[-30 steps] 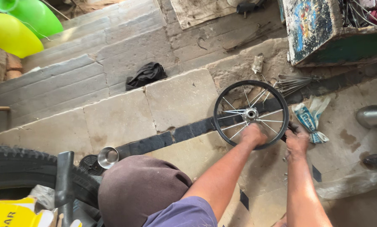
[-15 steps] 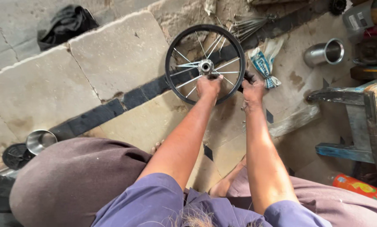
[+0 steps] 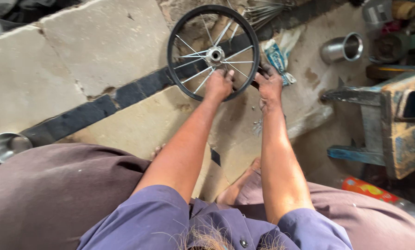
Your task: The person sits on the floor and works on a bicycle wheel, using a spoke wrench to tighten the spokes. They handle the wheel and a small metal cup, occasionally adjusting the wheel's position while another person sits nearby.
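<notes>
A small black spoked wheel (image 3: 179, 28) with a silver hub (image 3: 215, 55) lies flat on the stone floor in front of me. My left hand (image 3: 219, 84) is closed over the near part of the rim, among the spokes. On the rim's right edge rests my right hand (image 3: 269, 85), gripping it, perhaps with a small dark tool that I cannot make out. A bundle of loose spokes (image 3: 263, 10) lies beyond the wheel.
A blue and white cloth (image 3: 278, 58) lies right of the wheel. A steel cup (image 3: 342, 47) lies further right, another steel bowl (image 3: 6, 146) at far left. A worn wooden stool (image 3: 392, 115) stands at right. A black strip (image 3: 91, 109) crosses the floor.
The view has tilted down and closer over the wheel; my knees and shirt now fill the bottom. Both hands stay on the wheel's near rim.
</notes>
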